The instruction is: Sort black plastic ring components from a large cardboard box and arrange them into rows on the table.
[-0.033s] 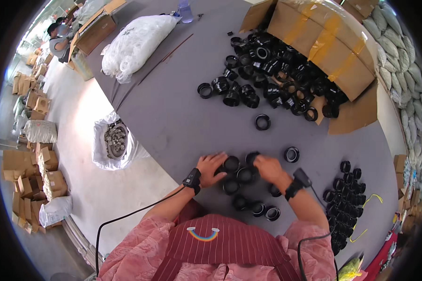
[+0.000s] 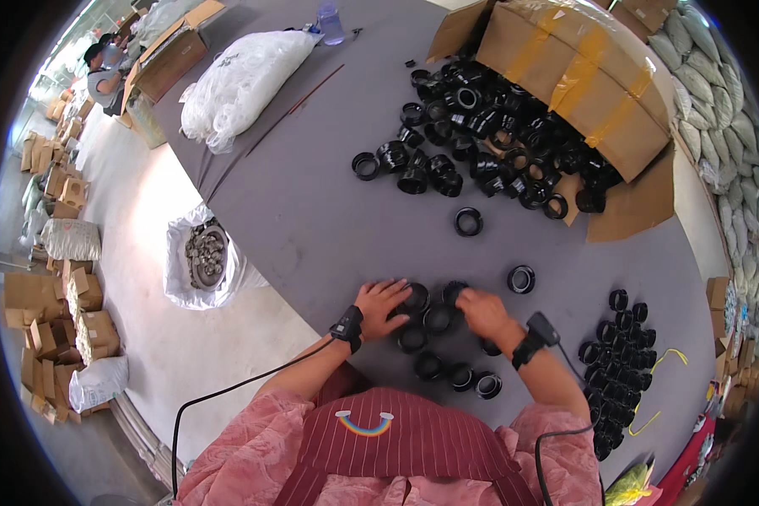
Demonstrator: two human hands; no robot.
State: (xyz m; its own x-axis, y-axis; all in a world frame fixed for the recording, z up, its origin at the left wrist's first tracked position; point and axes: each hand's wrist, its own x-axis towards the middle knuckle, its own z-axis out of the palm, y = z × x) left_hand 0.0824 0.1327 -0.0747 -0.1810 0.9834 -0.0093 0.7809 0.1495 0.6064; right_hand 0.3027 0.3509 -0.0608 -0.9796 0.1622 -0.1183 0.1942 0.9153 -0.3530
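Note:
My left hand (image 2: 381, 304) lies on the grey table (image 2: 312, 211) with its fingers curled over a black plastic ring (image 2: 416, 297). My right hand (image 2: 483, 310) sits close beside it, fingers closed over another black ring (image 2: 454, 290). Between and below the hands lies a small cluster of the same black rings (image 2: 434, 320), with several more (image 2: 460, 375) near my chest. Both wrists carry black bands with cables.
A tipped cardboard box (image 2: 582, 76) spills a heap of black rings (image 2: 489, 135). Single rings (image 2: 468, 221) (image 2: 521, 278) lie apart. Rows of rings (image 2: 620, 354) stand at right. White bag (image 2: 236, 80), bottle (image 2: 331, 21), floor sack of metal parts (image 2: 204, 257), another person (image 2: 101, 72).

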